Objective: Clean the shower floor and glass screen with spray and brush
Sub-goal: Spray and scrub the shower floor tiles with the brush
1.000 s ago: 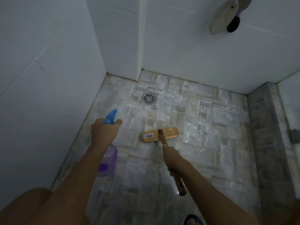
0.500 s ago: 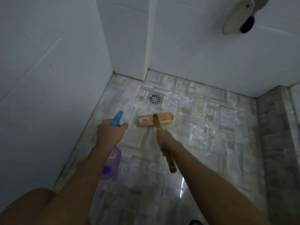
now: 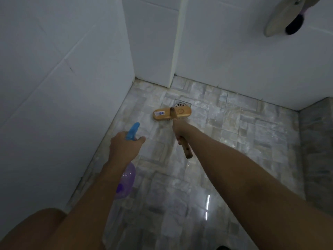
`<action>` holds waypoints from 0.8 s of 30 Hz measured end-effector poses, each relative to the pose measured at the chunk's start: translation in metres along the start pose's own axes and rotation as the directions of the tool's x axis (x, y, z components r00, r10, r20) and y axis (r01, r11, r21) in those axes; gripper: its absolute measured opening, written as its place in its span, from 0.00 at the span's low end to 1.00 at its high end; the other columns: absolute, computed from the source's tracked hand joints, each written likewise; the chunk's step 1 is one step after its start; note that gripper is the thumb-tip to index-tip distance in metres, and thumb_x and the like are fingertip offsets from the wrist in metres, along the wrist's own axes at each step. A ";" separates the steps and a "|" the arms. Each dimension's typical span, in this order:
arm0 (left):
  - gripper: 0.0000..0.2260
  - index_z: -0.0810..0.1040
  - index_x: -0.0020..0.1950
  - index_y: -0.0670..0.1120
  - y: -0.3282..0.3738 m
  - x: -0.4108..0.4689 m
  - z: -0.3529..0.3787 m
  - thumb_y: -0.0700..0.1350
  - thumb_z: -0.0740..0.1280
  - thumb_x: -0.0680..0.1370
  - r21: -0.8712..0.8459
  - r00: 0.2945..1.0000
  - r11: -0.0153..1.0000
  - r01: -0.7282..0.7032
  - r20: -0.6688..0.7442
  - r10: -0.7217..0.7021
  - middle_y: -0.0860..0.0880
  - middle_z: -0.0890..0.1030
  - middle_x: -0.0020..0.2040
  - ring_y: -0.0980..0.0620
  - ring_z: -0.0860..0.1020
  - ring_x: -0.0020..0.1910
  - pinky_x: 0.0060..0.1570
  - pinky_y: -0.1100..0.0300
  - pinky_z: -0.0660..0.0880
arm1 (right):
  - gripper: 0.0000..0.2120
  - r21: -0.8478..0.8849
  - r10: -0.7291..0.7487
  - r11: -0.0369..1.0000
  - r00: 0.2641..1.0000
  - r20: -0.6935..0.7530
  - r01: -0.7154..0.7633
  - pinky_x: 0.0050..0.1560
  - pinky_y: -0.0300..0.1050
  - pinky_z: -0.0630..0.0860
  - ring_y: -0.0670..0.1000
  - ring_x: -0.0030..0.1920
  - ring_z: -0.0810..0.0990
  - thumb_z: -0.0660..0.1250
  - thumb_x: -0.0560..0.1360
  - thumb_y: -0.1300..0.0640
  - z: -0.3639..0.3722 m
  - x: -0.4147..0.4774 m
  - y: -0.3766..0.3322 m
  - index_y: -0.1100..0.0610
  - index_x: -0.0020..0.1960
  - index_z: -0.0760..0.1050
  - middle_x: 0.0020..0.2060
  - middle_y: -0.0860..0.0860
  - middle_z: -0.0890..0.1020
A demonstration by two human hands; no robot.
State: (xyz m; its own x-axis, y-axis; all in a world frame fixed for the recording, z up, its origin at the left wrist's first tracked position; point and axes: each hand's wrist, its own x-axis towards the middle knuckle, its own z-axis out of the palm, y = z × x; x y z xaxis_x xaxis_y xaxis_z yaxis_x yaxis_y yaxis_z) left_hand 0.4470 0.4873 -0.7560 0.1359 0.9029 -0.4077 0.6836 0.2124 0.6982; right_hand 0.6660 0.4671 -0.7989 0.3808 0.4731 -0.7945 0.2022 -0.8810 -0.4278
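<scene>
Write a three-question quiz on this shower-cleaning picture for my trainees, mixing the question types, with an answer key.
1. True or false: the left hand holds the spray bottle.
2. The brush head is on the floor right next to: A) the drain; B) a bucket; C) a sponge.
3. Fill in: the right hand grips the brush's wooden ____.
Key: 1 true; 2 A; 3 handle.

small white and blue sticker [image 3: 161,113] on left half of wooden brush head [image 3: 167,116], print too small to read, round stamped mark [image 3: 180,111] on right half, blurred and illegible, nothing else bearing legible words or numbers
</scene>
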 end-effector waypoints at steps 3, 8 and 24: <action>0.12 0.80 0.39 0.44 0.008 0.000 0.003 0.52 0.76 0.71 0.005 1.000 1.000 -0.009 0.016 0.009 0.45 0.81 0.35 0.44 0.82 0.35 0.40 0.50 0.81 | 0.20 -0.059 0.006 0.998 1.000 -0.006 -0.007 0.38 0.55 0.80 0.58 0.32 0.76 0.50 0.85 0.51 0.018 -0.027 0.033 0.62 0.70 0.66 0.42 0.62 0.77; 0.13 0.80 0.39 0.44 0.015 0.005 0.002 0.53 0.75 0.72 -0.005 1.000 1.000 -0.017 0.014 0.017 0.45 0.82 0.34 0.44 0.83 0.35 0.40 0.49 0.83 | 0.23 -0.108 0.071 0.992 0.993 0.099 -0.060 0.35 0.49 0.78 0.55 0.36 0.75 0.48 0.85 0.41 0.041 -0.070 0.077 0.58 0.66 0.66 0.47 0.58 0.77; 0.24 0.79 0.55 0.41 -0.006 0.010 -0.015 0.58 0.74 0.69 0.082 0.995 0.992 0.091 -0.038 -0.089 0.43 0.83 0.44 0.42 0.84 0.42 0.44 0.46 0.83 | 0.17 -0.115 -0.036 0.993 0.999 0.025 0.038 0.41 0.58 0.82 0.60 0.41 0.78 0.53 0.86 0.56 0.050 -0.040 0.020 0.60 0.72 0.65 0.50 0.62 0.77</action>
State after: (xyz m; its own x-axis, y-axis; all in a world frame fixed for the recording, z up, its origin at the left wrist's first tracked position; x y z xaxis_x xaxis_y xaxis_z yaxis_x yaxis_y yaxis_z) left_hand 0.4333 0.5006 -0.7554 0.0476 0.8941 -0.4454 0.7494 0.2629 0.6077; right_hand 0.6096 0.4306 -0.7976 0.3510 0.5043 -0.7890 0.3190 -0.8566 -0.4056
